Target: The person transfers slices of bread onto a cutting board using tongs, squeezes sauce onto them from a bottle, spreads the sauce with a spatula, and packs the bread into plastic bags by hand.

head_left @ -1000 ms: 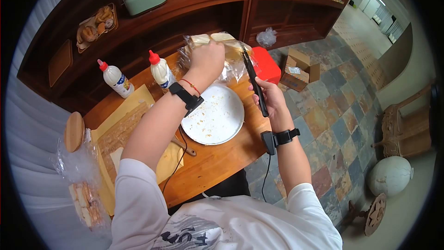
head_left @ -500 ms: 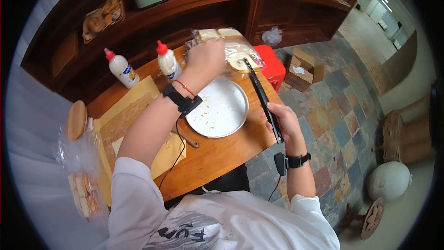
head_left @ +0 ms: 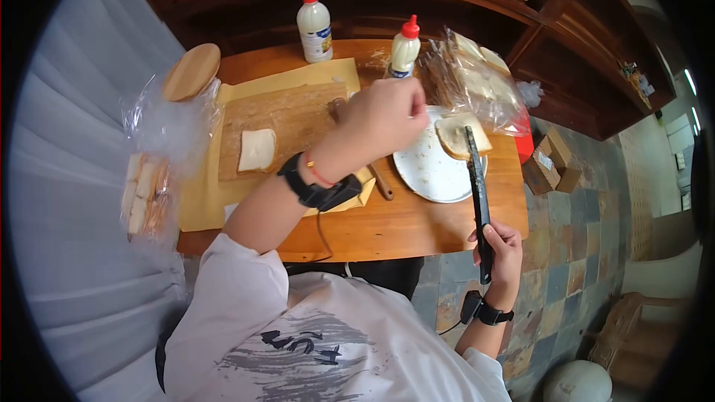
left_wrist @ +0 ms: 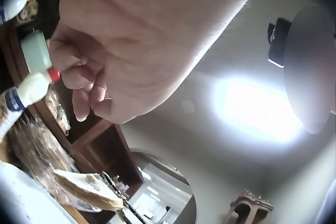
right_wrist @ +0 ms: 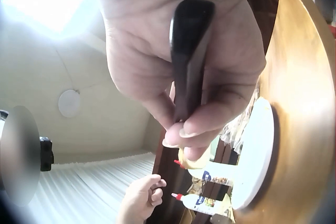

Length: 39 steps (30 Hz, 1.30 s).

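Observation:
Black tongs [head_left: 477,205] are gripped in my right hand [head_left: 500,253], their handle running along the palm in the right wrist view. At the far end the tongs pinch a bread slice [head_left: 456,136] by its side, above the round white pan [head_left: 426,176], which holds scattered crumbs. My left hand [head_left: 391,113] hovers left of the slice with loosely curled fingers and nothing in them. Behind the slice lies a clear plastic bag of sliced bread [head_left: 484,85]. Another bread slice [head_left: 258,150] rests on the wooden board [head_left: 298,108] at the left.
Two red-capped bottles, one at the back [head_left: 316,30] and one nearer the bag [head_left: 404,52], stand on the table. A wooden handle [head_left: 381,182] lies left of the pan. At the left are a round wooden lid [head_left: 192,72] and bagged sandwiches [head_left: 147,193]. A cardboard box [head_left: 553,162] sits on the floor.
My left hand has let go of the plastic bag and moved away from it. The tongs have drawn a slice from the bag toward the pan. The head view has turned left.

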### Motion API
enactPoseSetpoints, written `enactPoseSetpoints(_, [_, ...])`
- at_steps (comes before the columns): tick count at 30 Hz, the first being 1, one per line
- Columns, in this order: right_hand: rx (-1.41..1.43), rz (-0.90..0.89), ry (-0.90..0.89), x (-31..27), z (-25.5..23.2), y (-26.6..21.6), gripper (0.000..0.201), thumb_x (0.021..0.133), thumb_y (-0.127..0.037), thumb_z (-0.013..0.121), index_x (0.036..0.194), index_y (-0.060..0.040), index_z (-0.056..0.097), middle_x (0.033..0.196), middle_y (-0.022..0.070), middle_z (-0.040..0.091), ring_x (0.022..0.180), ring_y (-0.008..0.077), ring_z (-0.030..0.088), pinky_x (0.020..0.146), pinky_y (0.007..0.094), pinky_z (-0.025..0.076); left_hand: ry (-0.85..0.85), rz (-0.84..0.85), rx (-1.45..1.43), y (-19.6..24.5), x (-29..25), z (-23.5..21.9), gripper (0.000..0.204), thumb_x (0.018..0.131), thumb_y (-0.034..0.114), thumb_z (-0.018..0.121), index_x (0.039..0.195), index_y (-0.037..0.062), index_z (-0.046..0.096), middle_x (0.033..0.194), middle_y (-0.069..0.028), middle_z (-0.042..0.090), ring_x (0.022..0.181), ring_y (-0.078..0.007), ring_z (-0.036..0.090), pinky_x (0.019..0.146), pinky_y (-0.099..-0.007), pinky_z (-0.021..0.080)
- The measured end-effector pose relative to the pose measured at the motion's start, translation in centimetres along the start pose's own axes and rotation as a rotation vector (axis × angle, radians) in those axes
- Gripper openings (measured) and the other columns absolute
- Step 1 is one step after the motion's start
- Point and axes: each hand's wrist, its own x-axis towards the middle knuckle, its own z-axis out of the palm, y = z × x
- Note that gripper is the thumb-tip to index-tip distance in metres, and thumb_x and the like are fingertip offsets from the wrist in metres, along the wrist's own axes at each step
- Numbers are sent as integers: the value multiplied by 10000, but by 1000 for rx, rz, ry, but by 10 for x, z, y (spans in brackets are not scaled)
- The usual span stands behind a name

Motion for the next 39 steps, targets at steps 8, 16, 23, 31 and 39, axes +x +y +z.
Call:
enactPoseSetpoints(8, [17,91,-196,18,62,9,292,1019,-94,600,1242,69,697,814,93,727,485,109,579,449,233,455,206,-383,-135,-119,-100,-90,91,978,77,669,914,28,627,757,48,596,683,-15,532,593,-220,416])
enactPoseSetpoints(16, [-99,196,-371,55,162,7,275,1025,-130,621,1191,67,718,809,68,730,485,89,569,442,231,462,342,-606,-208,-194,-216,-118,198,981,140,690,842,14,625,682,24,577,614,-43,496,554,-255,410])
enactPoseSetpoints(23, [-120,187,-367,71,233,10,256,1049,-180,614,1067,53,719,810,70,722,482,94,585,432,231,471,289,-729,-343,-211,-264,-100,252,982,149,702,796,10,605,661,30,554,603,-44,465,540,-260,388])
enactPoseSetpoints(31, [-227,300,-341,62,247,18,296,1059,-224,608,1081,57,697,805,83,719,494,105,596,449,252,488,8,-784,-299,-196,-272,-92,308,958,189,741,752,-6,619,637,-12,585,585,-72,498,532,-289,424])
enactPoseSetpoints(39, [-301,318,-341,61,244,-10,388,1085,-313,557,1121,54,679,747,97,721,411,98,529,385,240,407,-125,-829,-340,-191,-270,-96,251,929,180,766,819,-37,701,642,-40,624,581,-94,564,547,-287,459])
